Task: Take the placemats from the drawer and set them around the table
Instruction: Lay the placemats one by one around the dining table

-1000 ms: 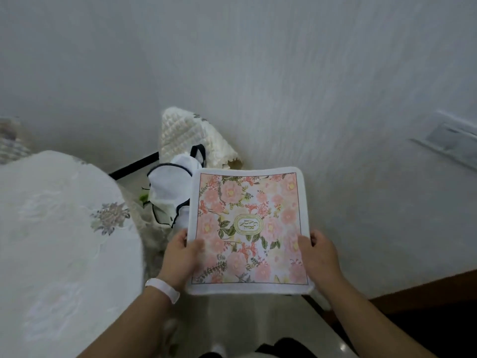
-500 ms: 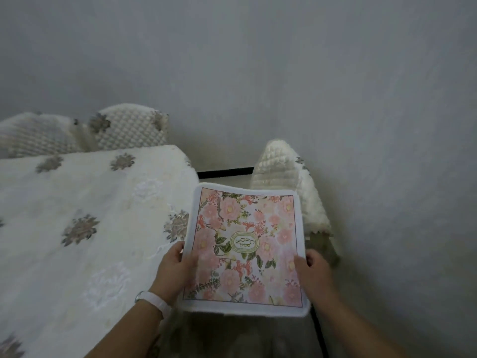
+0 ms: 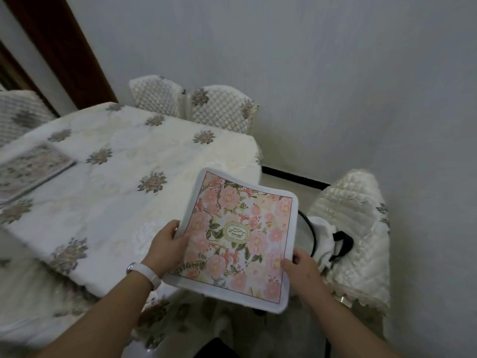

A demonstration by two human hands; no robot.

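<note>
A floral placemat (image 3: 237,236) with pink flowers and a white border is held in the air over the table's near right corner. My left hand (image 3: 166,248) grips its left edge and my right hand (image 3: 303,267) grips its lower right edge. The table (image 3: 108,192) wears a white cloth with grey embroidered flowers. Another placemat (image 3: 28,169) lies flat at the table's far left.
Quilted chair backs (image 3: 206,108) stand at the table's far end against the grey wall. A covered chair (image 3: 358,228) at the right carries a white bag with black straps (image 3: 327,241). A dark wooden door frame (image 3: 59,47) is at the upper left.
My view has swung left, bringing much more of the table and the laid placemat into sight. The held placemat now tilts clockwise and sits closer to the table's corner.
</note>
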